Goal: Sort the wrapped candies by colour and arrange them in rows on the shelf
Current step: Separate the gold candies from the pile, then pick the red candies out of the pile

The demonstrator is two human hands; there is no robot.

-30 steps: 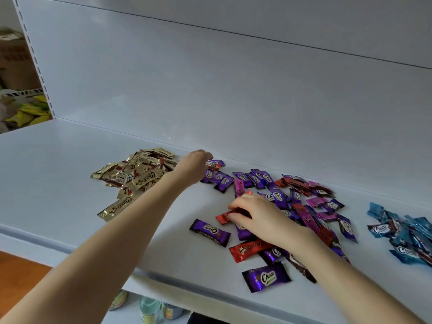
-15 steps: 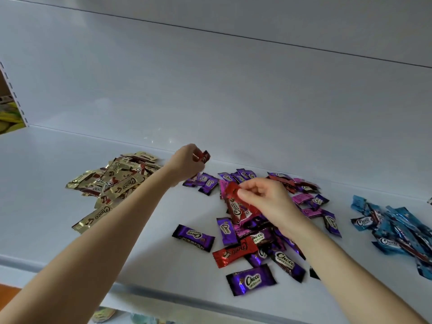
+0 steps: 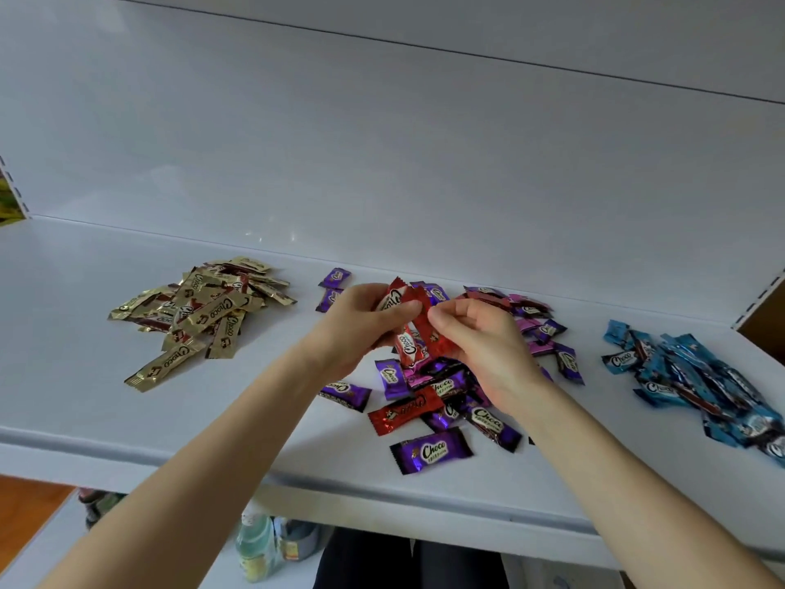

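Note:
My left hand and my right hand meet above the middle of the white shelf. Both pinch red wrapped candies held between them. Below lies a mixed heap of purple, pink and red candies, with one red candy and one purple candy at its near edge. A gold candy pile lies to the left. A blue candy pile lies to the right.
The shelf's white back panel rises behind the piles. The front lip of the shelf runs across below the candies. Bottles stand on a lower level beneath. A perforated upright stands at the right.
My left hand came back from the far purple candies with a red candy and met my right hand, which lifted a red candy from the heap. The camera shifted right.

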